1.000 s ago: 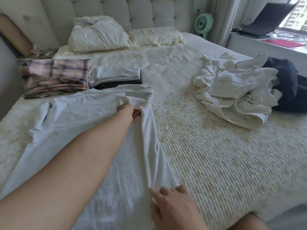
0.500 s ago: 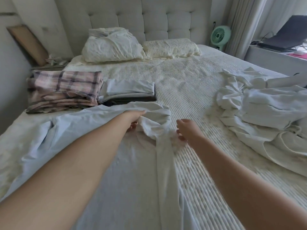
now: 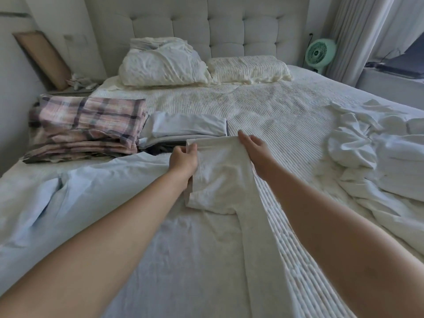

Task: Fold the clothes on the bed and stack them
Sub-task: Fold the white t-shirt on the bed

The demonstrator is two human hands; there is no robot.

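Holding the far edge of a white T-shirt [image 3: 220, 180], I have both hands on the one garment that matters. My left hand [image 3: 183, 160] pinches the folded edge at its left corner, fingers curled round the cloth. My right hand [image 3: 253, 149] is at the right corner of that same edge; its fingers lie along the fabric and look closed on it, though the grip itself is turned away from me.

I take the white stack [image 3: 185, 129] as my landmark. The held edge sits just in front of that stack, close to its near side, and runs parallel to it, left to right. The shirt's long axis runs the other way, from the stack straight back toward me, down between my forearms. A folded side panel lies along its right side, with the ribbed bedspread [image 3: 286, 125] bare to the right of it.

As I judge it, the next fold goes along that long axis, so the two hands must travel together, both corners level. Left of the stack, touching it, is the plaid pile [image 3: 89, 127]. Well to the right of the stack lies the unfolded white heap [image 3: 371, 152], which I judge to be work not yet done. My left hand is the nearer one to the stack.
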